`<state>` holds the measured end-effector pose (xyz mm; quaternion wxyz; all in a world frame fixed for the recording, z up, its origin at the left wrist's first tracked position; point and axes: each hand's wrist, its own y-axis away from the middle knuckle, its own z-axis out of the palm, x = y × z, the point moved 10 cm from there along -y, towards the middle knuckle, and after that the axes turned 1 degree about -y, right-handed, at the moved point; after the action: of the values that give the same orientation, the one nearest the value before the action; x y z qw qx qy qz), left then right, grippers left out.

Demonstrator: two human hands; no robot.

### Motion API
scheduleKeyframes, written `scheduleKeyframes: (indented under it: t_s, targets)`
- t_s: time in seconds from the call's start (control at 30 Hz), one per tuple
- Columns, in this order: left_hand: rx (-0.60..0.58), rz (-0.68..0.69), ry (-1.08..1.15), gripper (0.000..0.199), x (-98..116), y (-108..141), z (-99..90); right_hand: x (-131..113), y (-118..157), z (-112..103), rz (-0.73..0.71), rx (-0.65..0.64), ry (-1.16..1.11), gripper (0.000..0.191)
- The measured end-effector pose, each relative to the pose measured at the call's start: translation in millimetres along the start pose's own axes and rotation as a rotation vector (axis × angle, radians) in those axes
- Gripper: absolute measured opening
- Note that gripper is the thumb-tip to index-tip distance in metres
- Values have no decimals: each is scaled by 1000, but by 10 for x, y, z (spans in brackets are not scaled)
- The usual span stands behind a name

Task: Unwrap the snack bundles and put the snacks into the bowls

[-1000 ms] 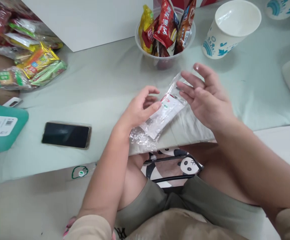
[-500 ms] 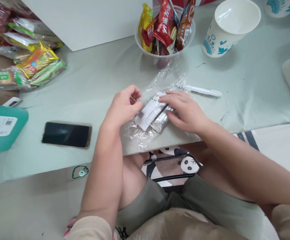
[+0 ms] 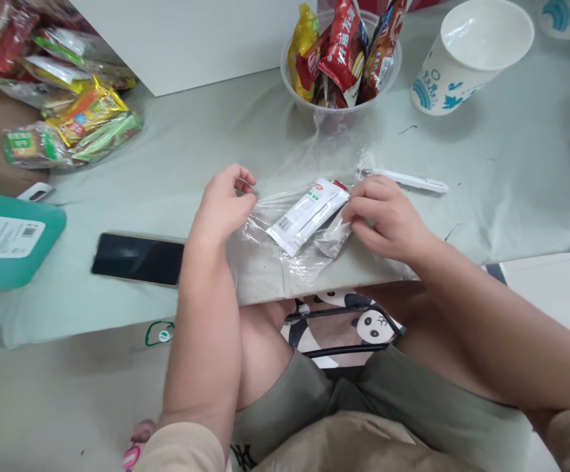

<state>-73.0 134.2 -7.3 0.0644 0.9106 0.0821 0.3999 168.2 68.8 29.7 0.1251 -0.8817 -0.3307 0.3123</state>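
A clear plastic bag [image 3: 302,267] is spread on the cloth-covered table in front of me. White packets [image 3: 304,216] with green print and a barcode lie slanted on it, and a bit of red shows behind their upper end. At the bag's left edge, my left hand [image 3: 225,204] is closed with thumb and fingers pinching the stretched film. My right hand [image 3: 388,215] is closed on the bag's right side, beside the packets' upper end. Its fingertips partly hide what they grip.
A white box cutter [image 3: 413,181] lies beyond my right hand. Behind stand a bowl [image 3: 289,85] of wrapped snacks and a paper cup [image 3: 455,82]. To the left are a phone [image 3: 137,259], a green container [image 3: 44,252] and a heap of snack packs [image 3: 93,118]. The table's front edge is near my knees.
My hands have moved apart, and the film is now stretched between them. My right hand has closed from spread fingers. The white packets are now uncovered, and the silvery piece beside them is less visible.
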Motion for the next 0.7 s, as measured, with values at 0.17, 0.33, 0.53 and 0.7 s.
scheduleKeyframes:
  t_s: [0.17, 0.33, 0.53, 0.7]
  targets:
    - [30, -31, -24, 28, -44, -2, -42, 92, 54, -172, 26, -30, 6, 17]
    - [63, -87, -111, 26, -156, -49, -106, 139, 164, -251, 8, -11, 134, 18]
    - [289, 163, -119, 18, 283, 19, -279, -211, 142, -415, -94, 230, 126, 16]
    - [-47, 627, -113, 46, 908, 311, 237, -427, 70, -6, -72, 40, 85, 23]
